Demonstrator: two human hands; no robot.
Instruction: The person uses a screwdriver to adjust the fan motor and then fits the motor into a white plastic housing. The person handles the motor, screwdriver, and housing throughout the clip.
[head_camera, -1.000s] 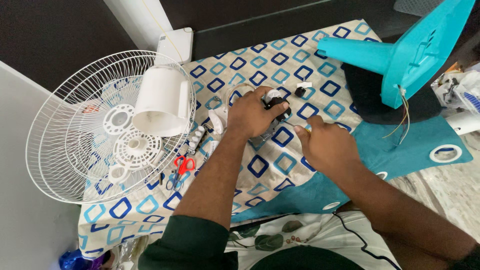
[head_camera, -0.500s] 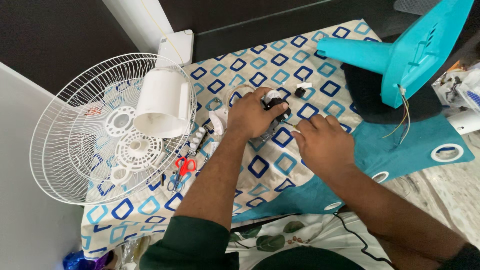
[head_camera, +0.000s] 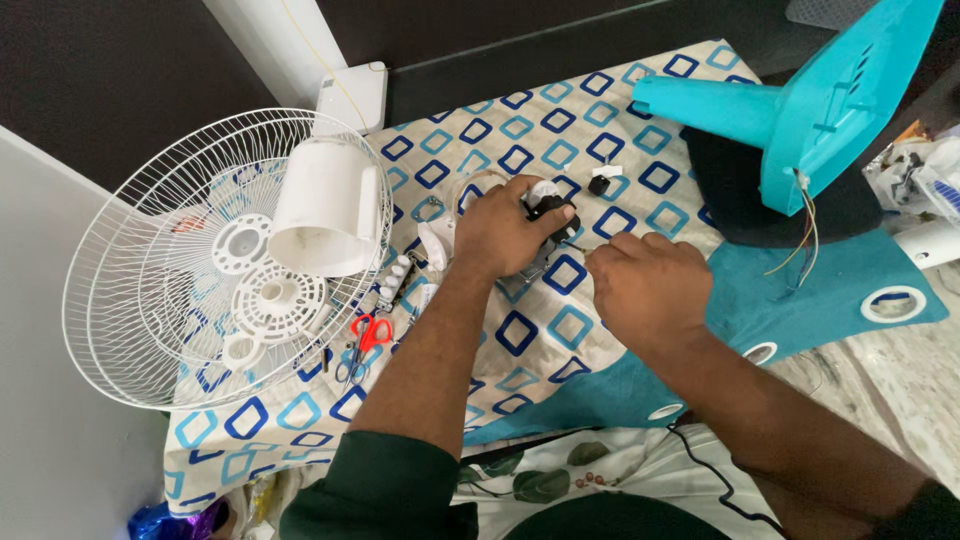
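Two hands work over a cloth (head_camera: 500, 140) patterned with blue squares, and around them the parts run from big to small. Largest is the white fan grille (head_camera: 150, 300) at your left, lying over the cloth's edge with a white housing (head_camera: 325, 205) resting on it. At the far right a teal fan body (head_camera: 800, 100) stands tilted, thin wires hanging from it over a teal curtain (head_camera: 800, 300). Your left hand (head_camera: 500, 235) sits near the middle of the cloth, fingers wrapped round a small black part (head_camera: 552, 210) that shows just past your knuckles. Your right hand (head_camera: 650, 285) is just beside it, fingers curled in toward that part; you cannot tell whether they pinch anything. Red scissors (head_camera: 368, 335) lie near your left forearm, and a tiny black-and-white piece (head_camera: 600, 180) lies beyond the hands.
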